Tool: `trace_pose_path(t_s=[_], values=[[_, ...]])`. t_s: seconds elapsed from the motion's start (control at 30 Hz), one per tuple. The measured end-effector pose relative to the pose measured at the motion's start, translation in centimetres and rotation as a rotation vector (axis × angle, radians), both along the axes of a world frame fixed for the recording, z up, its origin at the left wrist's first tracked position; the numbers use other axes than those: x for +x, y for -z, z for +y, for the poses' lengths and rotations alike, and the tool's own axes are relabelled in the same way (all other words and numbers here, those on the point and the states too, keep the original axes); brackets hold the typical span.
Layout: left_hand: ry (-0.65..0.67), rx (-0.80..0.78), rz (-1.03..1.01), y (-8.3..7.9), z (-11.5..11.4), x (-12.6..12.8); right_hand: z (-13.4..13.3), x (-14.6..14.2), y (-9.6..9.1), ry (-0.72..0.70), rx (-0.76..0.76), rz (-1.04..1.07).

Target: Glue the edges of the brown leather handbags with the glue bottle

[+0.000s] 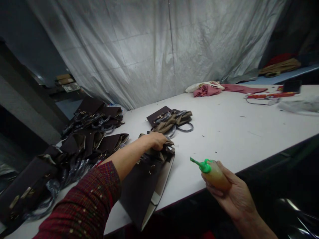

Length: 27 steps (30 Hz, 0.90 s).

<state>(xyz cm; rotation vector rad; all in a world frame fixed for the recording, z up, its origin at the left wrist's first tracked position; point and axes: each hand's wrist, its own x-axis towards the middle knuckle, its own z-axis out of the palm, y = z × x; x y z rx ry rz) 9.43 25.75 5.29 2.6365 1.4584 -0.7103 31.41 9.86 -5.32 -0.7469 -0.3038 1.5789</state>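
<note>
A dark brown handbag [139, 179] lies at the table's front edge, its pale inner side turned to the right. My left hand [158, 141] is closed on the crumpled brown lining at the bag's far end; its fingertips are partly hidden. In my right hand [230, 191] is a squeeze bottle [216, 176] of yellowish-brown liquid with a green nozzle. The nozzle points left, held in the air off the table edge and apart from the bag. Just beyond my left hand rests another dark bag [160, 114] with brown lining and wrapped loop handles.
Several more dark bags [84, 142] are piled along the left of the white table [224, 132]. Pink cloth [208, 90] lies at the back by a grey plastic sheet [149, 49]. Red-orange items [271, 95] and clear plastic [304, 105] sit at the far right.
</note>
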Motion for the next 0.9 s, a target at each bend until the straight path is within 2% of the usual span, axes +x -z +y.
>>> trace_pose_path(t_s=[0.1, 0.17, 0.23, 0.33, 0.4, 0.63, 0.77, 0.9], values=[[-0.011, -0.075, 0.036, 2.8, -0.4, -1.2, 0.0, 0.7, 1.2, 0.048, 0.046, -0.193], [-0.033, -0.098, 0.03, 3.9, -0.6, -2.2, 0.4, 0.9, 2.0, 0.063, 0.08, -0.344], [-0.058, -0.104, 0.016, 4.5, -0.5, -3.0, 1.0, 1.0, 2.7, 0.103, 0.148, -0.546], [-0.079, -0.117, -0.009, 5.0, 0.1, -3.7, 2.2, 0.9, 3.3, 0.2, 0.337, -0.962], [-0.084, -0.127, -0.033, 5.3, 0.5, -3.9, 3.0, 0.8, 3.2, 0.219, 0.449, -1.139], [-0.089, -0.146, -0.125, 6.1, 0.6, -4.5, 5.4, -0.2, 2.4, 0.152, 0.641, -1.251], [-0.102, -0.156, -0.151, 6.4, 0.7, -4.8, 6.2, -0.6, 2.6, 0.126, 0.687, -1.296], [-0.102, -0.159, -0.167, 6.4, 0.6, -4.8, 5.9, -0.6, 2.8, 0.094, 0.714, -1.328]])
